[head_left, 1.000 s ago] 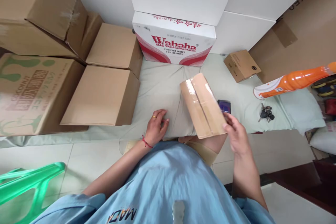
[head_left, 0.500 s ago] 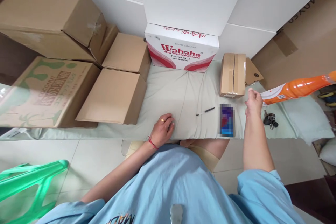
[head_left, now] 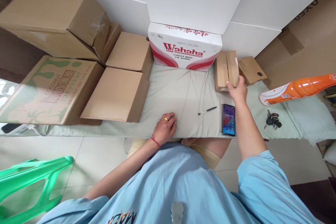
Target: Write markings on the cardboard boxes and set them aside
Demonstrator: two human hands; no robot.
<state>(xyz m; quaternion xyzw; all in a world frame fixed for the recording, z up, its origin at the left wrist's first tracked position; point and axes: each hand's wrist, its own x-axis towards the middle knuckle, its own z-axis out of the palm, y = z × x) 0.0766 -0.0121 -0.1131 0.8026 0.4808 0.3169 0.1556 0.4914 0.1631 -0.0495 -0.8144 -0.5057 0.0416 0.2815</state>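
Note:
My right hand (head_left: 237,89) reaches forward and grips the near end of a small taped cardboard box (head_left: 226,69), which stands beside the red-and-white Wahaha carton (head_left: 185,47). My left hand (head_left: 165,128) rests on the pale green cloth (head_left: 173,94) near its front edge, fingers curled, a ring on one finger and a red string at the wrist. A black pen (head_left: 207,110) and a lit phone (head_left: 228,119) lie on the cloth between my two hands.
Several plain cardboard boxes (head_left: 118,92) and a green-printed carton (head_left: 49,89) are stacked at the left. A small brown box (head_left: 252,70), keys (head_left: 273,119) and an orange bottle (head_left: 296,87) lie at the right. A green plastic stool (head_left: 28,182) stands on the tiled floor.
My right hand carried the taped box from in front of me to the back beside the Wahaha carton, let go briefly, then took hold of it again. My left hand stayed put.

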